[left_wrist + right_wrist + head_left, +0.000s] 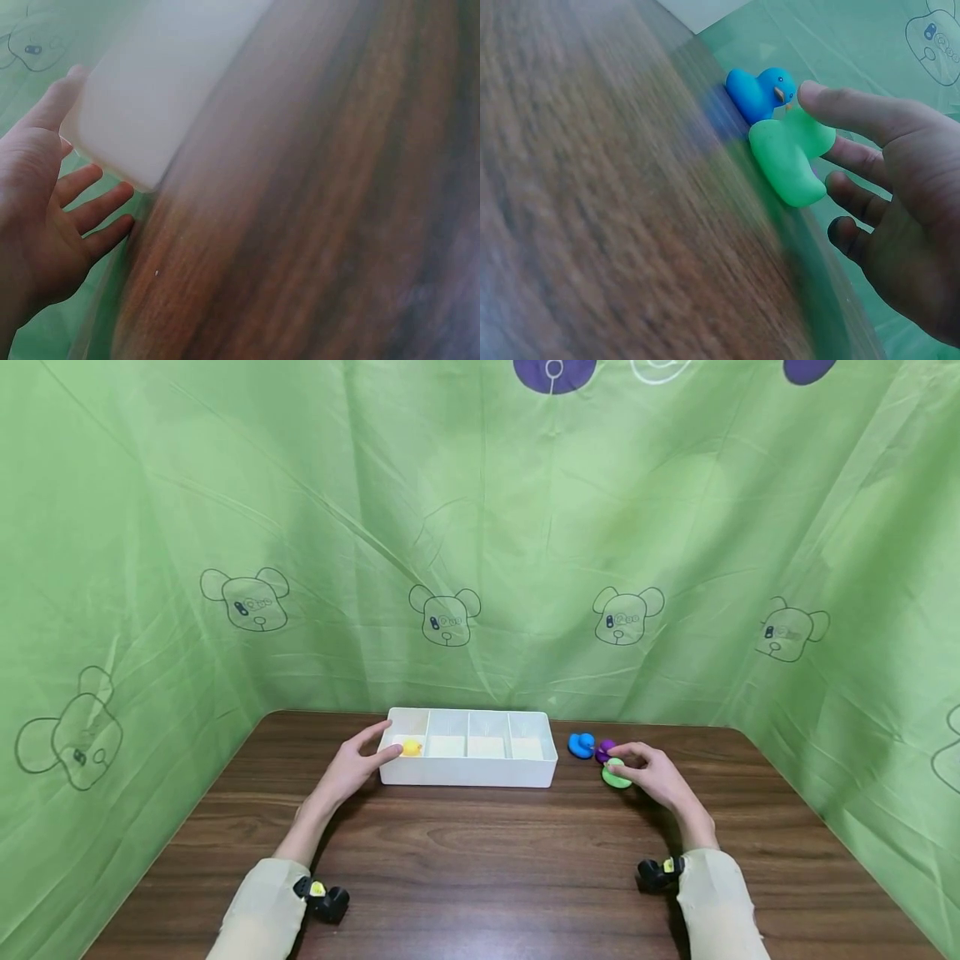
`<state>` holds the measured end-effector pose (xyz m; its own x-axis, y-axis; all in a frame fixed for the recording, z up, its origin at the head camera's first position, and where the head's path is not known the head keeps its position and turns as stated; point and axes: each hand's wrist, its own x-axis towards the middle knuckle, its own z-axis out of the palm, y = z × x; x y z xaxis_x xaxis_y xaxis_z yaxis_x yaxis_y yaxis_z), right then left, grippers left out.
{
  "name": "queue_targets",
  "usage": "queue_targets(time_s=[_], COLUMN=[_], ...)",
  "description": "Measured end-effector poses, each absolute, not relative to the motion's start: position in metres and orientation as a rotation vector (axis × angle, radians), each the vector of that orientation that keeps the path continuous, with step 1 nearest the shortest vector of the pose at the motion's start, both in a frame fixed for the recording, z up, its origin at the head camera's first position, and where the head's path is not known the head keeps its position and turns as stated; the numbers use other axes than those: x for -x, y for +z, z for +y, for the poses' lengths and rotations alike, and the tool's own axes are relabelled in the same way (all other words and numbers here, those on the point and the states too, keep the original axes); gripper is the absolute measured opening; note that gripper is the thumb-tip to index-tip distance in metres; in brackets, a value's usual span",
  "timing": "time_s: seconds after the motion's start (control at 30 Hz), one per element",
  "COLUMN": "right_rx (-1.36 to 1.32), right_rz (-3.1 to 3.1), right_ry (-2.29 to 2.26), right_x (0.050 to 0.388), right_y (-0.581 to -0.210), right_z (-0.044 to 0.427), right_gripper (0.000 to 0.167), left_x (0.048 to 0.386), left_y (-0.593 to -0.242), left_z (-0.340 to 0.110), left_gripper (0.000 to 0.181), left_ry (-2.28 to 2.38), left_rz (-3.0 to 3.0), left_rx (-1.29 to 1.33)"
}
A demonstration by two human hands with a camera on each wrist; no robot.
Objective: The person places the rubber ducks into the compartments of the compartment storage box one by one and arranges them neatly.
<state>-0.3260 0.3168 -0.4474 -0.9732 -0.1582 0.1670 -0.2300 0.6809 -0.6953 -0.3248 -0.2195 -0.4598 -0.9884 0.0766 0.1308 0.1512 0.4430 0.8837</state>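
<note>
A long white box (467, 772) with several compartments sits on the table, a yellow rubber duck (412, 747) in its leftmost compartment. My left hand (355, 767) rests on the box's left end with its fingers spread; the left wrist view has this hand (56, 202) against the box's corner. On the right, my right hand (660, 774) holds a green rubber duck (787, 157) by the head, between thumb and fingers. Just behind it are a purple duck (604, 750), partly hidden, and a blue duck (581, 745).
The brown wooden table (480, 868) extends in front of the box and ducks. A green printed curtain (480, 535) hangs close behind the table's back edge and along both sides. A dark camera is strapped at each wrist.
</note>
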Motion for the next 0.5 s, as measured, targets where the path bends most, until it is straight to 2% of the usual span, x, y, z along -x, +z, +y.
queue_targets(time_s=[0.5], right_rx=[-0.325], right_rz=[-2.811], right_ry=[1.205], right_x=[0.3219], right_y=[-0.45], right_z=[0.3226], right_gripper=[0.039], left_x=[0.3171], left_y=[-0.4597], left_z=[-0.217], left_gripper=[0.074], left_ry=[-1.618], left_rz=[-2.598], left_rx=[0.193])
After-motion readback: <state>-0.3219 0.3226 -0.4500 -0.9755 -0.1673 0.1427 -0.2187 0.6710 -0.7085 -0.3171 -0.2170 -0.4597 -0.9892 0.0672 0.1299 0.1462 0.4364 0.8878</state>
